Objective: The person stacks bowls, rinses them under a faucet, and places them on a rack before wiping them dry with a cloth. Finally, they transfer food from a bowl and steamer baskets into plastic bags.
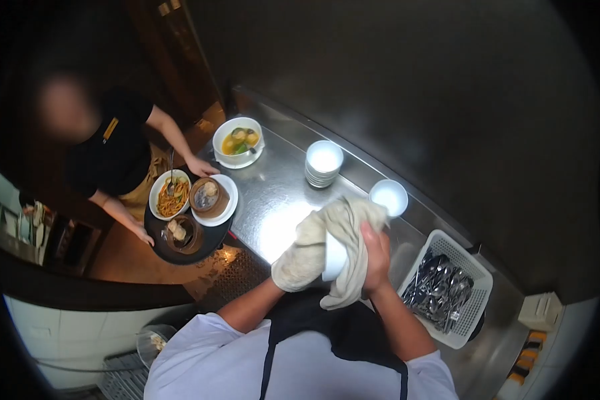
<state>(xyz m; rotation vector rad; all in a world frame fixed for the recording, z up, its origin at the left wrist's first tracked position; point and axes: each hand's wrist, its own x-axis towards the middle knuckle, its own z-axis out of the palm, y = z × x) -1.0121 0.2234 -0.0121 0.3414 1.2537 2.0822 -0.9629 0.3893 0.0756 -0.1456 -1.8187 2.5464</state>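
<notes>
My left hand (300, 261) is wrapped inside a beige cloth (340, 227) and presses it against a white bowl (335, 257) held over the steel counter (273, 193). My right hand (376, 257) grips the bowl and the cloth from the other side. Only a strip of the bowl shows between the folds. A stack of white bowls (324, 163) and a single white bowl (389, 197) stand on the counter just beyond my hands.
A white basket (477, 313) of metal spoons sits at my right. Another person in black holds a dark round tray (180, 250) with noodles and bamboo steamers at the counter's left end. A soup bowl (239, 141) stands at the far end.
</notes>
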